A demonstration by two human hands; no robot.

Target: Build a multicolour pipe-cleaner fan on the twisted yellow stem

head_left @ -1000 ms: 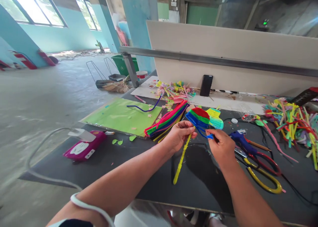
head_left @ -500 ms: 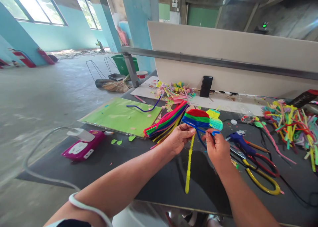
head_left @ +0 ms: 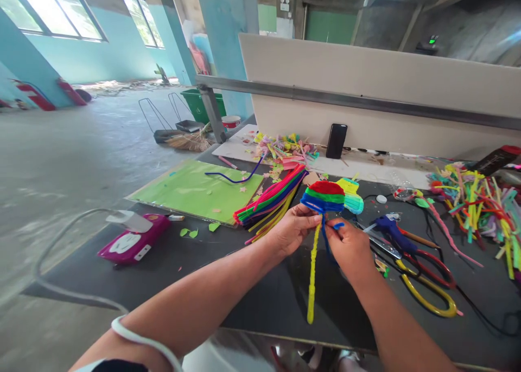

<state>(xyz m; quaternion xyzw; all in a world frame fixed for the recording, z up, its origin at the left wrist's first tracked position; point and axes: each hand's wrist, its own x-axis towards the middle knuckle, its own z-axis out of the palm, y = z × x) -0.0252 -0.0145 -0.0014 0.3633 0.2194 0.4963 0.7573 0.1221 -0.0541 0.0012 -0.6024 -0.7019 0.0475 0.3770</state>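
Observation:
My left hand [head_left: 300, 226] pinches the base of a pipe-cleaner shape [head_left: 325, 196] with red, green and blue bands. From that base a twisted yellow pipe-cleaner stem [head_left: 312, 274] hangs down over the black table. Close beside it, my right hand [head_left: 350, 247] is closed on a blue pipe cleaner [head_left: 325, 232], whose bent end sticks out above the fingers. Behind the banded shape lies a yellow and turquoise pipe-cleaner piece [head_left: 350, 196]. A bundle of coloured pipe cleaners [head_left: 271, 201] rests left of my hands.
Scissors with yellow handles [head_left: 431, 296] and a blue glue gun [head_left: 393, 233] lie to the right. Leftward are a green sheet [head_left: 191, 187] and a magenta power strip [head_left: 136, 242]. A phone [head_left: 336, 141] leans at the back; a pile of pipe-cleaner pieces [head_left: 476, 198] sits far right.
My right hand has moved slightly left and down, drawing the blue pipe cleaner close against the yellow stem. The left hand keeps its pinch at the base.

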